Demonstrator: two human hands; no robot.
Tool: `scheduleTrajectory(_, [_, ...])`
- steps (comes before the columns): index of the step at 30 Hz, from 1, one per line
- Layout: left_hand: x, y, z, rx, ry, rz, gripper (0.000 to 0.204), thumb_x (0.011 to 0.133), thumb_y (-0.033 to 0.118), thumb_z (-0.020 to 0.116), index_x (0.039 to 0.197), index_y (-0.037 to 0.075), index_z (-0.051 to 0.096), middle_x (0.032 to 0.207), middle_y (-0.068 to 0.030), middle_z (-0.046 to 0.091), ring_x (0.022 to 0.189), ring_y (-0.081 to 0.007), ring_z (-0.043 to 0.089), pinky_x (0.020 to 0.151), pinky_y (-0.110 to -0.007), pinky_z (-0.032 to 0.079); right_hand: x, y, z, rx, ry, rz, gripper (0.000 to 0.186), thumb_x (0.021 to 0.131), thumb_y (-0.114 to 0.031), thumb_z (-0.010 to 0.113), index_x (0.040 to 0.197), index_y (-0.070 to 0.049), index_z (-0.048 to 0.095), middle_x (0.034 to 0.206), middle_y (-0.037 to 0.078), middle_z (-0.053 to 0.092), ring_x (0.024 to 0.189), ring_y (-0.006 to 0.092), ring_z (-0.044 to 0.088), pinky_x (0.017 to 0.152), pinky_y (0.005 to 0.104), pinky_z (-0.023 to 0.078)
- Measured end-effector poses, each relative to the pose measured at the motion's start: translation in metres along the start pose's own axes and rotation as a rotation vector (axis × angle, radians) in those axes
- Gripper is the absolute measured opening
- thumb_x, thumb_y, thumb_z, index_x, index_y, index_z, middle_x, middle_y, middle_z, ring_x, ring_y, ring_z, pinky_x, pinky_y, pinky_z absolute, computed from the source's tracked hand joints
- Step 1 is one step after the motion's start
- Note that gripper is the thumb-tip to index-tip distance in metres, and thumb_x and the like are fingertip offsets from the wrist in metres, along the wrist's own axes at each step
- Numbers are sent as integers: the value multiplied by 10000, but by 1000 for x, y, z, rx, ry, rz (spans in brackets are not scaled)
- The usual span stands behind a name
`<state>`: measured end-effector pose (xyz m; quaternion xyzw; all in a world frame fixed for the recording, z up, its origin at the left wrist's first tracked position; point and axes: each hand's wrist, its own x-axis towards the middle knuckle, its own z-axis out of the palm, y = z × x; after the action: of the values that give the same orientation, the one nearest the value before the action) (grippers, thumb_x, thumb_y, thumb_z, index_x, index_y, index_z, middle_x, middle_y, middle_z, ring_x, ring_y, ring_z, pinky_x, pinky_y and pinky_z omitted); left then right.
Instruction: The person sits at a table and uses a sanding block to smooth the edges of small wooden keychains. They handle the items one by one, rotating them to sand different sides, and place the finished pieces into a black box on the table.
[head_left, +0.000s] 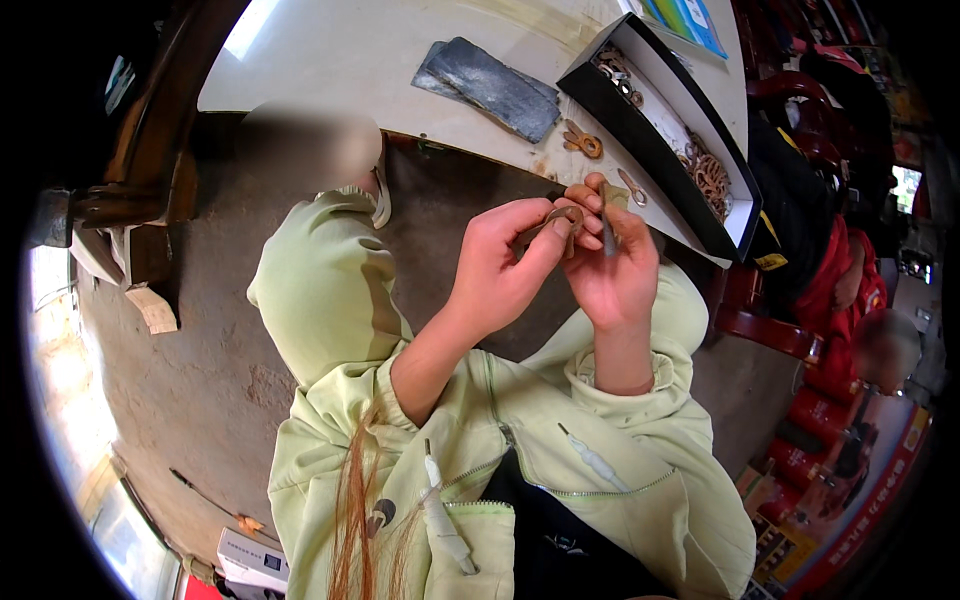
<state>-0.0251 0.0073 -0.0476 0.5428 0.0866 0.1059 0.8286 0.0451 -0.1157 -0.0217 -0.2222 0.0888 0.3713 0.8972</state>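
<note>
Dull brown and curved like a ring, partly hidden by fingertips: small piece (572, 216) pinched between thumb and fingers of left hand (508, 262), just near of the white table (330, 75). Beside it, grey-brown strip (609, 232) pinched in right hand (615, 275). Beyond, rust-brown ringed pieces (584, 143); farther left, dark grey slabs (488, 88); to the right, black box (640, 147).
</note>
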Motion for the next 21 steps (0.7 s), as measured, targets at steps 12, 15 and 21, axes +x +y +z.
scheduleTrajectory(12, [0, 3, 4, -60, 54, -51, 186, 912, 68, 560, 767, -47, 567, 654, -15, 510, 604, -52, 430, 519, -249, 360, -5, 9, 3, -691, 53, -298, 191, 900, -37, 647, 1056, -42, 536, 953, 15, 620, 845, 77, 575, 754, 236, 472])
scheduleTrajectory(15, [0, 5, 4, -25, 40, -65, 166, 908, 65, 552, 783, -44, 551, 655, -56, 506, 586, -101, 445, 526, -279, 369, -6, 5, -2, -780, 6, -313, 171, 902, -48, 652, 1024, -36, 535, 940, 13, 622, 828, 63, 569, 746, 214, 468])
scheduleTrajectory(21, [3, 0, 0, 354, -53, 196, 153, 912, 71, 533, 804, -37, 538, 675, -142, 501, 584, -238, 459, 551, -328, 392, -6, 10, -2, -814, 83, -382, 171, 899, -53, 660, 1008, -30, 530, 932, 6, 623, 813, 44, 557, 733, 202, 464])
